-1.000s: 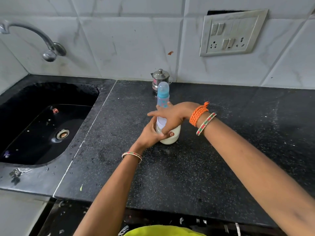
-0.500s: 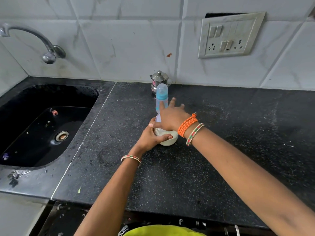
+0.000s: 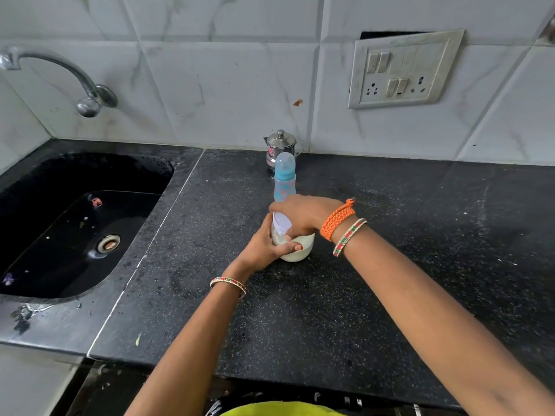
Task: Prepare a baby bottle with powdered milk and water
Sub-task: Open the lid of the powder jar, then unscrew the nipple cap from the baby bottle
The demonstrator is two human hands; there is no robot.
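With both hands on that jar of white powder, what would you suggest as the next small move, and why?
Probably twist the lid off: the right hand grips it from above while the left hand steadies the jar, and the baby bottle behind is capped.

I have only the one head view; it looks forward and down from over the near edge of the countertop (image 3: 390,295), close above it, facing the tiled wall (image 3: 240,85), the sink (image 3: 75,229) at left.

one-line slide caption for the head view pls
Both hands, left and right, grip a lidded jar of white powder on the counter, baby bottle behind.
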